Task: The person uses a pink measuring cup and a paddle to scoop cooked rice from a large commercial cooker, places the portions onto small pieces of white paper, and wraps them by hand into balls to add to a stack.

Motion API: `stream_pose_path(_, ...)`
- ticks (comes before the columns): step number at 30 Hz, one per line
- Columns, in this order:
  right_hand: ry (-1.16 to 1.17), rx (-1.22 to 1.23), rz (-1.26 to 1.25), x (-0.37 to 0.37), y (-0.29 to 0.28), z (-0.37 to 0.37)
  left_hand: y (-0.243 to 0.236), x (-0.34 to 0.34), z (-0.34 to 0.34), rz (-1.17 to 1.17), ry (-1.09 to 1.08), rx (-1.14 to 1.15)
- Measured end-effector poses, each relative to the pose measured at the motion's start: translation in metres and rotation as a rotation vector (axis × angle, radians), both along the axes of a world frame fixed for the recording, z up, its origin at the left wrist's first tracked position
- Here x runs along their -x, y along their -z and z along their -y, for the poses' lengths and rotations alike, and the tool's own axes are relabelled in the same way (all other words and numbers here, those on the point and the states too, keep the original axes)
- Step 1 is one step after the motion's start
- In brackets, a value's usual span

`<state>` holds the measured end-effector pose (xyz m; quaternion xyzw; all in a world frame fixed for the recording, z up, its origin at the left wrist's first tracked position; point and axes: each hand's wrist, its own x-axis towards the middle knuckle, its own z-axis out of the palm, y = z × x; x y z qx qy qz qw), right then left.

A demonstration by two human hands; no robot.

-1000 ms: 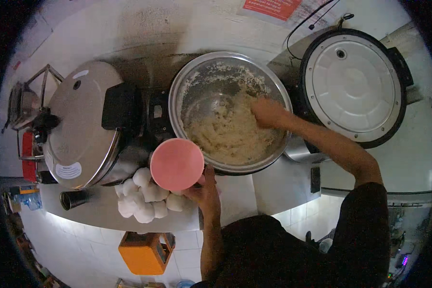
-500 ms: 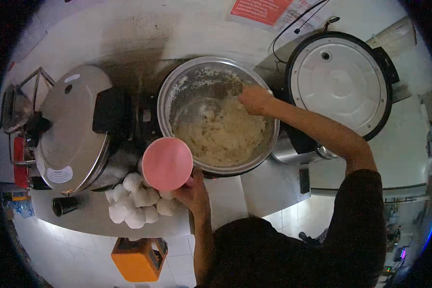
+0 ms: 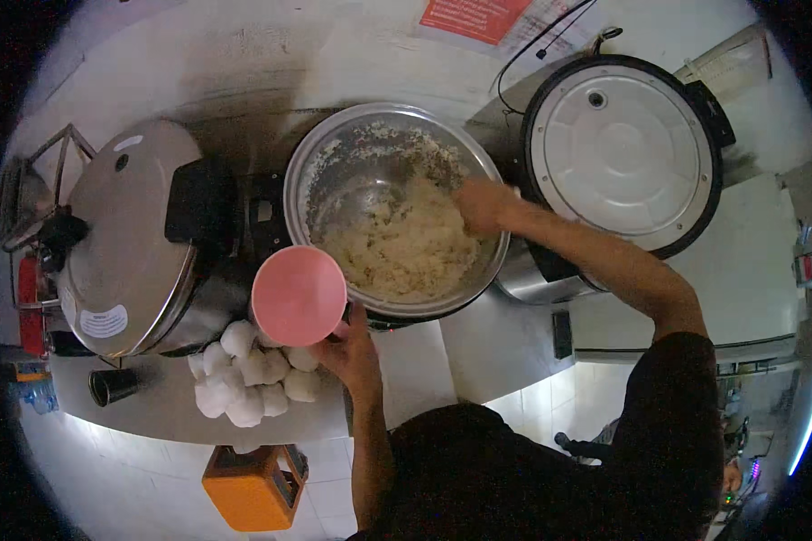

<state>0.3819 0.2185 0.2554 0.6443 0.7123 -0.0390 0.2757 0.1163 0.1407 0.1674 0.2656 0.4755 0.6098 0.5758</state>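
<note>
Head view: left hand (image 3: 355,357) grips pink cup (image 3: 299,296), mouth upward; right hand (image 3: 485,206), grip unclear.

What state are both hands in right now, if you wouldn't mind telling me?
Left hand: closed, holding the pink container.
Right hand: over or in the metal pot; whether closed or holding anything cannot be told.

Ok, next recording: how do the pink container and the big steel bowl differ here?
Colour: the pink container is plain pink, while the steel bowl is shiny silver.
Size: the pink container is clearly smaller across than the steel bowl.
Handling: the left hand holds the pink container; the right hand reaches into the steel bowl.
Both look round.
</note>
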Motion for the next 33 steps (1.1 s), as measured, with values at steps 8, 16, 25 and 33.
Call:
stream_pose_path(8,-0.005,-0.058,-0.026,-0.001,-0.001,-0.037,-0.012,-0.001,-0.003,-0.080,-0.053,0.023)
stream_pose_path(16,-0.039,0.303,-0.001,0.026,0.001,-0.009,-0.006,-0.013,-0.008,0.056,-0.108,0.044)
stream_pose_path(25,0.105,0.256,-0.071,0.004,0.000,-0.007,0.001,0.005,0.012,0.128,0.080,-0.009)
stream_pose_path(33,0.124,-0.060,0.090,0.017,-0.037,-0.019,-0.015,0.024,0.020,0.056,0.116,0.106)
